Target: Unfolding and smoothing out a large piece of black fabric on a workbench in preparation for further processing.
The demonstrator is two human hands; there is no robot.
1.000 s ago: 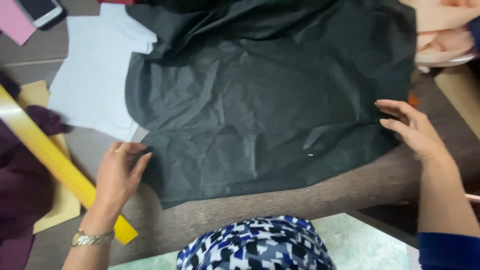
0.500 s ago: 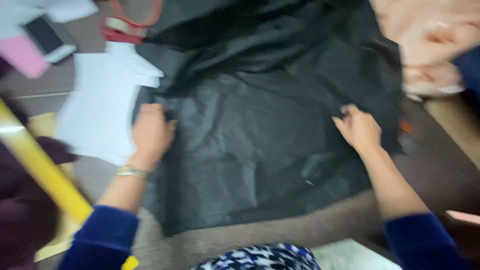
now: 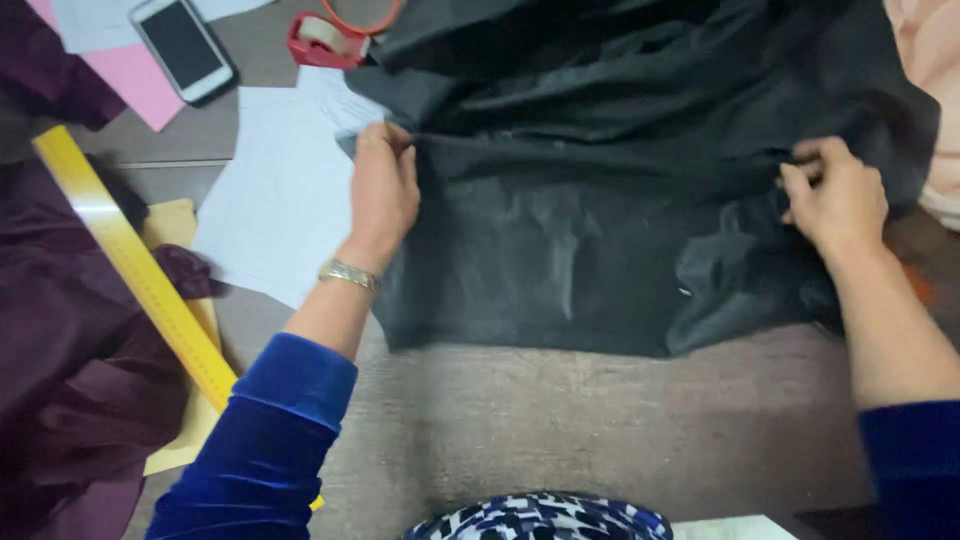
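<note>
Both hands slid up: left hand (image 3: 385, 190) and right hand (image 3: 835, 195) now pinch the black fabric (image 3: 600, 250), and uneven pulling could skew it.

You have black fabric (image 3: 600, 230); left of it lie a white paper (image 3: 275, 200), a yellow ruler (image 3: 130, 265) and maroon cloth (image 3: 60, 370). Your sleeves (image 3: 265, 440) are blue.

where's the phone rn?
Head view, top left: the phone lies face up on pink paper, left of the red tape dispenser.
</note>
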